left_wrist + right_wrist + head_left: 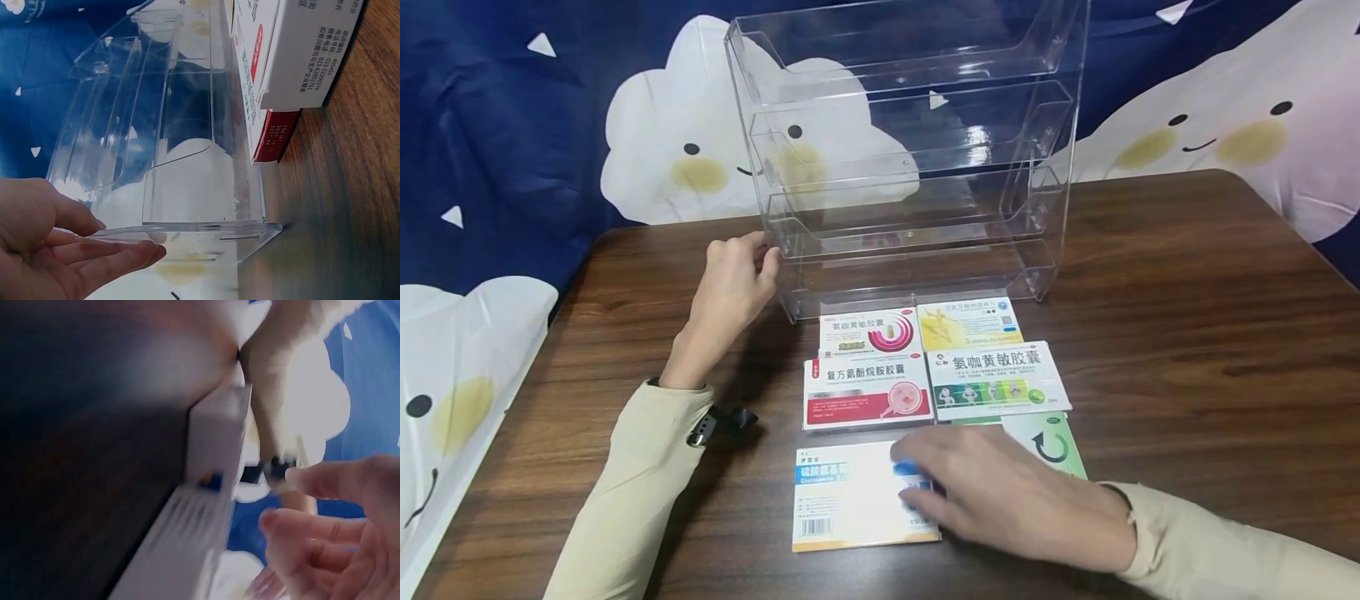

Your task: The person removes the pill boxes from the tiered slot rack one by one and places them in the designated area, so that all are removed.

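Note:
My left hand (pixel 736 279) pinches the left side panel of a clear acrylic display rack (pixel 910 212), with thumb and fingers on opposite faces of the panel in the left wrist view. Over the right end of a white, blue and orange medicine box (pixel 823 504) hovers my right hand (pixel 1011 496), its fingers loosely bent and holding nothing. That hand partly hides a green and white medicine box (pixel 1052 446). Behind lie a red and white medicine box (pixel 865 392) and a white box with green pictures (pixel 996 379).
Against the rack's front lie a white box with a pink swirl (pixel 868 332) and a yellow and white box (pixel 970 323). All rest on a brown wooden table (pixel 1187 333). A blue cloth (pixel 497 125) with clouds hangs behind.

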Tool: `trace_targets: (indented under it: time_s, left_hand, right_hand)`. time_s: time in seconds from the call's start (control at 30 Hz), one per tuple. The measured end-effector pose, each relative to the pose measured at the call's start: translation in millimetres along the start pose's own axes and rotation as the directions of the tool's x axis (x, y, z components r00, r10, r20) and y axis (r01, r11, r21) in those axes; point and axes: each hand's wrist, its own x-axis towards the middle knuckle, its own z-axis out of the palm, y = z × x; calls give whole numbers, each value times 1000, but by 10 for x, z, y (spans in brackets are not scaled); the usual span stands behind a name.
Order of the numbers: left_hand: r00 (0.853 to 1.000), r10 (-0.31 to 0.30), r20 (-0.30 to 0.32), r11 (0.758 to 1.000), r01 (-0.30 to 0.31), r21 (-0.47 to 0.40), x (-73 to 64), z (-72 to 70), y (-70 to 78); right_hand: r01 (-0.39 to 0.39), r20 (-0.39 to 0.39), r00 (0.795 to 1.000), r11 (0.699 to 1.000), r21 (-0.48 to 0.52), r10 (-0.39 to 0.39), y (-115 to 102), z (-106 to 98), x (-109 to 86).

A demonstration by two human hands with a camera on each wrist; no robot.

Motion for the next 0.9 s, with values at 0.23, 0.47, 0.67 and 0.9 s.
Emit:
trace_targets:
  time_s: [0.23,0.47,0.67,0.9]
  left_hand:
    - [1000,5,-6,1000,-5,6,8,0,-13]
    - [1000,9,-8,1000,-9,-1,14,-9,-4]
    - [1000,14,-15,1000,-14,-1,13,-7,-14]
    - [1000,10,-8,1000,-10,-2,10,5,-17]
  right_hand:
    - [318,237,935,917,-240,-263,-227,139,49]
    - [311,309,929,883,-352,-204,-222,267,24]
    - [296,305,938,836,-461,-164,-209,299,3]
    - [296,286,942,833,-467,-174,-202,318,1]
